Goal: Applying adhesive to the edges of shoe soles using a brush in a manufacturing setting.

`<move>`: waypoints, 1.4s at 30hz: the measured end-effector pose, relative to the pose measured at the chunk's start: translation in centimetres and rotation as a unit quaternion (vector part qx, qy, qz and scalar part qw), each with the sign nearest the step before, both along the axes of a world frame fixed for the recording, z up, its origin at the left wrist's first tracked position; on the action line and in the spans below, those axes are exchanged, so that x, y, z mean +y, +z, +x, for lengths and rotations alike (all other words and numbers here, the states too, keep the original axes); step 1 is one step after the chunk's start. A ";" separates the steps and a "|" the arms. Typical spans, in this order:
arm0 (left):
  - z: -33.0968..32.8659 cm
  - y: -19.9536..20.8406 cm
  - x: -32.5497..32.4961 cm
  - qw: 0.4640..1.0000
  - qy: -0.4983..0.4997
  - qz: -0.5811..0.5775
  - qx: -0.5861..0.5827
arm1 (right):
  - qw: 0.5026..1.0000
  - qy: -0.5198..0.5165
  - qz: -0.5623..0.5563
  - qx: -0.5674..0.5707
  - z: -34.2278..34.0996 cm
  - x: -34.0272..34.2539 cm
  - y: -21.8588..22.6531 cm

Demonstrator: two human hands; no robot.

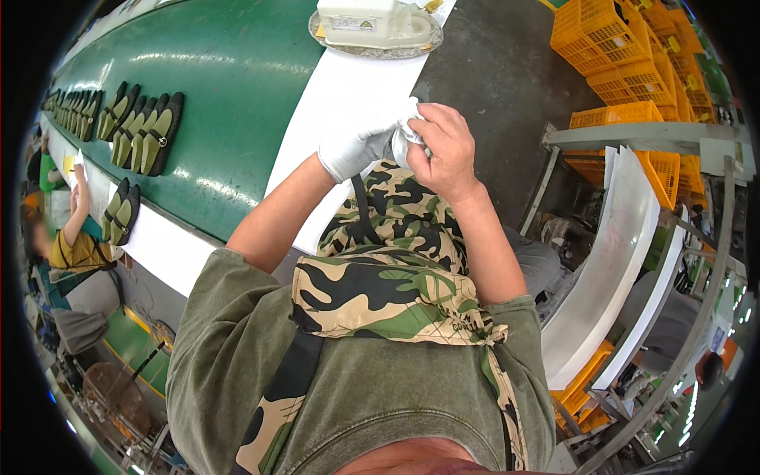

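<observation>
My left hand (356, 148), in a white glove, is raised in front of my camouflage apron (380, 297). Its fingers curl toward my bare right hand (445, 150). Between the two hands is bunched white glove fabric (405, 131), pinched by the right thumb and fingers. Whether this is a second glove or the fingertips of the worn one cannot be made out. The left fingertips are hidden in the white cloth. Both hands hang above the near edge of the white-topped workbench (336, 91).
A green conveyor belt (237, 103) carries rows of dark and olive sandals (157, 134). A pale machine (358, 22) sits on an oval tray at the bench's far end. Orange crates (606, 47) and a metal rack (633, 136) stand right. A person in yellow (71, 241) works left.
</observation>
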State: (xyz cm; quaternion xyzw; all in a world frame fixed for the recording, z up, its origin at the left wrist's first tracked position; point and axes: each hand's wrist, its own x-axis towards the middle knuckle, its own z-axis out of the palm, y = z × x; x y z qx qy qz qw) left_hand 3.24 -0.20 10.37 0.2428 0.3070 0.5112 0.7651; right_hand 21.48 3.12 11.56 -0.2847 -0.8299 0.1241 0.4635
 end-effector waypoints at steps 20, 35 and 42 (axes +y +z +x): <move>0.4 -1.3 0.2 0.992 -0.065 -0.009 0.104 | 0.627 0.117 -0.673 0.374 1.4 1.8 -0.7; 0.6 -3.5 0.8 1.000 -0.011 -0.007 -0.018 | 0.974 0.024 -0.211 0.081 1.7 0.3 -0.1; 0.6 -1.6 0.8 0.999 -0.032 0.003 0.004 | 0.980 0.049 -0.190 0.031 1.6 0.3 -0.3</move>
